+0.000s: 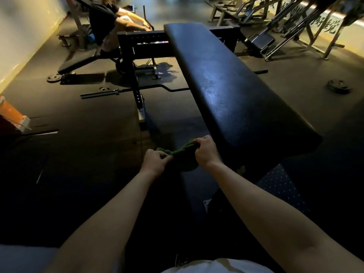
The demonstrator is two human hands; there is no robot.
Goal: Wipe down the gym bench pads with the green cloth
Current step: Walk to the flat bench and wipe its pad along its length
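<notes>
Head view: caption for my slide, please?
The left hand and right hand grip a green cloth beside the bench pad.

Both hands, left hand point(154, 162) and right hand point(205, 151), grip the green cloth point(182, 149) beside the bench pad point(226, 81).

Dim room here, with warm yellow light coming in along the wall point(21, 36) at far left and across the strip behind the machines point(295, 24) at top right. The bench pad point(226, 91) is catching a cool bluish sheen down its middle, its grain showing in the glare, while its near end is lying almost black. The floor point(82, 123) is soaking up nearly everything, and a hard shadow is pooling under the incline bench point(78, 63). The left hand point(154, 161) and right hand point(206, 150) are sitting in soft shade, the green cloth point(178, 150) reading muted. Straight lines are bowing toward the frame edges, and the far corners are smearing soft.
</notes>
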